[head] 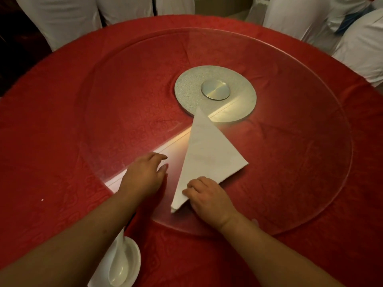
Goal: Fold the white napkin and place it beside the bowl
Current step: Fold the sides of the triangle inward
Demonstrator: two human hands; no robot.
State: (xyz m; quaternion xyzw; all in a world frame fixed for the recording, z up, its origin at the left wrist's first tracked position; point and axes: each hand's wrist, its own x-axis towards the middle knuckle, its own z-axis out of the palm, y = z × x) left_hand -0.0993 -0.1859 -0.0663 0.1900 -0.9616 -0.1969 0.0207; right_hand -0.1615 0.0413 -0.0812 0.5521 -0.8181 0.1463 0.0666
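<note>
Since already folded to a long flat triangle, white napkin (205, 156) lies on the glass turntable (300, 162), far tip reaching over the silver hub disc (215, 94), near tip close to the turntable's front edge

Right hand (209, 198) resting on the near corner, fingers curled and pressing down on the cloth; thumb side hidden, so cannot tell whether pinching or just pinning. Left hand (143, 177) just beside the long left edge, fingers loosely spread on the glass, holding nothing, not touching the napkin as far as visible

Risks from here:
- smooth glass under cloth: pushing the next fold likely slides the whole triangle instead of creasing it
- turntable probably free to spin: side load from either hand could rotate it and skew the fold
- lifting by one corner only: layers likely fall open
- white bowl (124, 262) with spoon (117, 272) sits at the near table edge, partly under the left forearm: carrying the napkin back could clip it

Look: plain white, matte, crisp edges, near tip showing stacked layers, no visible wrinkles

Red tablecloth (51, 141) all round
</note>
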